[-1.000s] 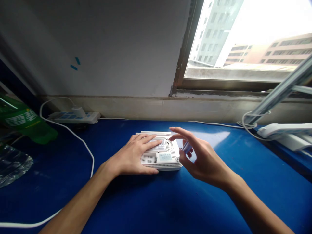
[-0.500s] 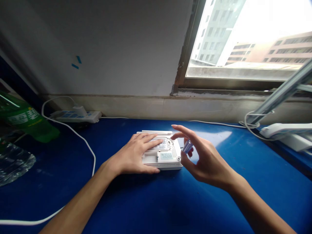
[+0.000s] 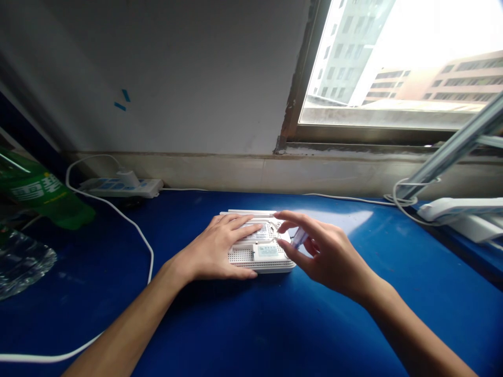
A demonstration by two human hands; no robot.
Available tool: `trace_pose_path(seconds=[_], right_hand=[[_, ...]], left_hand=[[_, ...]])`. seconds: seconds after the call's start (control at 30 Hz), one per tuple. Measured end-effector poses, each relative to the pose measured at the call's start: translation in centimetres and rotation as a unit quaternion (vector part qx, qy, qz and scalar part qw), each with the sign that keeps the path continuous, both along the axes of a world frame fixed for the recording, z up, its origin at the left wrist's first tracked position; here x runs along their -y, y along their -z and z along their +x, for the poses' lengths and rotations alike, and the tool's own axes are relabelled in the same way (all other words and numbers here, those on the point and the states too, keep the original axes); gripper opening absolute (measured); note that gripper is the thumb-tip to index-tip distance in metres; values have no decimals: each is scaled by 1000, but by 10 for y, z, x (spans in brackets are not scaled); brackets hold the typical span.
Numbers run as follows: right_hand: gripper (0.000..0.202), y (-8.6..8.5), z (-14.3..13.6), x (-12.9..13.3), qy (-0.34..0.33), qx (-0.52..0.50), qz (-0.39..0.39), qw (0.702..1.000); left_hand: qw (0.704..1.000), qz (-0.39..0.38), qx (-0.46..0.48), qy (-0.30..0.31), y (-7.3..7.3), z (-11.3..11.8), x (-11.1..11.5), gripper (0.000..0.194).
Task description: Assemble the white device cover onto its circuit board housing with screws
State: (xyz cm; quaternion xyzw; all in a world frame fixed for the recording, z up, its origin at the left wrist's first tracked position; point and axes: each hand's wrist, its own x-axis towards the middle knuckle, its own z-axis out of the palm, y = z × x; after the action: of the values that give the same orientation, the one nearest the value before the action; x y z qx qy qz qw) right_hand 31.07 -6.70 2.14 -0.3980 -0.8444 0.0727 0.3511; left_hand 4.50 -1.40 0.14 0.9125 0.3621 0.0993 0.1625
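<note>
A white router [image 3: 281,252] lies underside up on the blue table, showing vent holes, labels and folded antennas along its far side. My left hand [image 3: 223,246] rests flat over its left part, fingers spread and thumb at the near edge. Over the router's right end is my right hand [image 3: 324,251], holding a small screwdriver [image 3: 300,238] with a clear purplish handle in its curled fingers. Its thumb and index fingertips are at the router's surface, apart from each other. Whether anything small lies between them I cannot make out.
On the left are a green drink bottle [image 3: 45,196], a clear plastic bottle [image 3: 23,262] and a white cable [image 3: 135,225]. A power strip [image 3: 147,187] stands by the wall. White devices [image 3: 463,209] and a metal pole [image 3: 448,149] are at right, below the window.
My right hand has moved left onto the router's right end, its thumb now over the surface and its index finger lowered. The left hand and the router have stayed put.
</note>
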Motion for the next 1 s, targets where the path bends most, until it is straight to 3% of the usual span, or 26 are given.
trace_pose_path(seconds=[0.07, 0.27, 0.4, 0.47, 0.73, 0.93, 1.0], right_hand=[[39, 1, -1, -1, 8, -1, 12, 1000], [61, -1, -1, -1, -13, 0, -3, 1000], [34, 0, 0, -2, 2, -4, 12, 1000], [29, 1, 0, -2, 3, -3, 17, 1000], [66, -1, -1, 1, -25, -6, -16, 1000], [30, 1, 2, -1, 12, -13, 38, 999], [33, 1, 2, -2, 10, -13, 41, 999]], left_hand=[[1000, 3, -3, 0, 0, 0, 0, 98], [1000, 6, 6, 7, 2, -1, 0, 99], [1000, 7, 6, 6, 1, -1, 0, 98], [1000, 7, 3, 4, 1, -1, 0, 98], [1000, 6, -4, 4, 1, -1, -1, 100], [1000, 5, -4, 2, 0, -2, 0, 98], [1000, 7, -9, 2, 1, -1, -1, 98]])
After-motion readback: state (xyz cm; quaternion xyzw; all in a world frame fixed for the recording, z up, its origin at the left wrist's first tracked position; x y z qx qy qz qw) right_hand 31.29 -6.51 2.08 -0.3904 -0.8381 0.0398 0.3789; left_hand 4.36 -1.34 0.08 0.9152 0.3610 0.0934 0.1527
